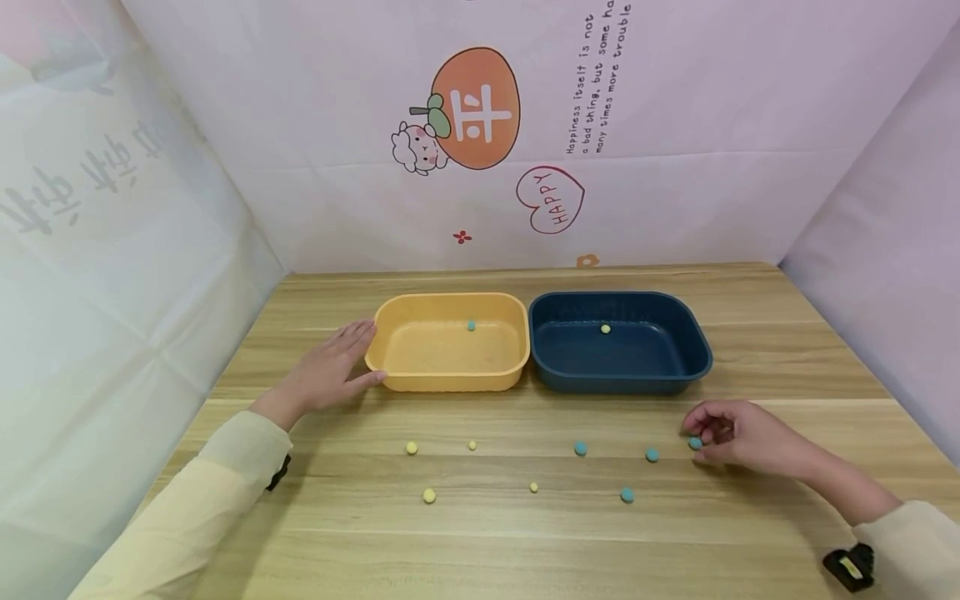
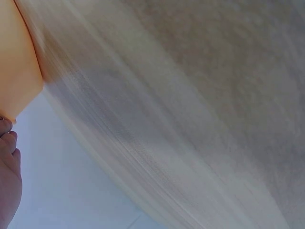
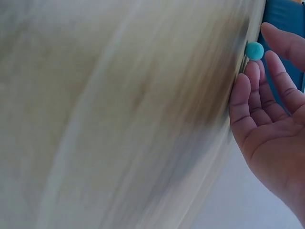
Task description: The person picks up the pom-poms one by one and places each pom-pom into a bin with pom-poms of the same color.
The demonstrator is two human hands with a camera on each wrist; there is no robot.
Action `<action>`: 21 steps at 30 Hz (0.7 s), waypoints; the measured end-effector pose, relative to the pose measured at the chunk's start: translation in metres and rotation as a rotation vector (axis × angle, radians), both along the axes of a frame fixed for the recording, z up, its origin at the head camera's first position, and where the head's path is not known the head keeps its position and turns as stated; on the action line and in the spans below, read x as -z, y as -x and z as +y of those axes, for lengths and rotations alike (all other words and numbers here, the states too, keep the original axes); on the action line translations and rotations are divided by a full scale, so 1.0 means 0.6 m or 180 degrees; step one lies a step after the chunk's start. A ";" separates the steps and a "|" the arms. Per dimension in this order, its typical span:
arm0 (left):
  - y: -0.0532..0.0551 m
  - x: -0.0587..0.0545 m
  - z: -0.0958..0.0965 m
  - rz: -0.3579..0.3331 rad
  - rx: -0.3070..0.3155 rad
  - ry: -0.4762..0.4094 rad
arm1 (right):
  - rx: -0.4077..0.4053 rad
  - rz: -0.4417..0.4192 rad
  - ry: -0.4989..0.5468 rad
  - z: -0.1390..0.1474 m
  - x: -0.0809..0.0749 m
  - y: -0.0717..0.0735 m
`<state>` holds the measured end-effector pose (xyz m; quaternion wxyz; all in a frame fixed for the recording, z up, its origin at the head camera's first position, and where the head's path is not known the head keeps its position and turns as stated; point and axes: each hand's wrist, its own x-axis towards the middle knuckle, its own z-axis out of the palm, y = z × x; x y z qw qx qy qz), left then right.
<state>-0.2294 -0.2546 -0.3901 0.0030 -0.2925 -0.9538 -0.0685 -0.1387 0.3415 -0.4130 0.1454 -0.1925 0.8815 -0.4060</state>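
My left hand point(image 1: 327, 367) rests against the left end of the yellow tray point(image 1: 450, 382), fingers extended along its side and thumb at the front corner. In the left wrist view, its fingertips point(image 2: 8, 136) meet the tray's edge. Right of the dark blue tray's front corner, my right hand point(image 1: 746, 435) is low over the table, thumb and fingers parted around a small blue ball point(image 1: 695, 443). The right wrist view shows that ball point(image 3: 255, 51) just beyond the fingertips, with a gap between thumb and forefinger.
The dark blue tray point(image 1: 622, 385) adjoins the yellow one and holds a yellow ball point(image 1: 605, 329). Inside the yellow tray lies a blue ball point(image 1: 471, 326). Several yellow balls point(image 1: 412, 448) lie on the wooden table's left-centre, blue ones point(image 1: 581, 448) to the right. Printed cloth point(image 1: 337, 208) hangs behind.
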 end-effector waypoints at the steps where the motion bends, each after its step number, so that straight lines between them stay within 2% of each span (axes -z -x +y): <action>1: 0.000 0.000 0.000 0.0005 0.0001 0.0001 | 0.0006 -0.0010 -0.0010 -0.001 0.001 0.000; 10: 0.000 -0.002 0.001 -0.0025 0.0005 0.0020 | 0.0029 0.0056 -0.0087 -0.007 0.002 -0.002; 21: 0.000 -0.003 0.002 -0.0030 -0.0007 0.0032 | 0.0039 0.0003 -0.0069 -0.008 0.003 0.000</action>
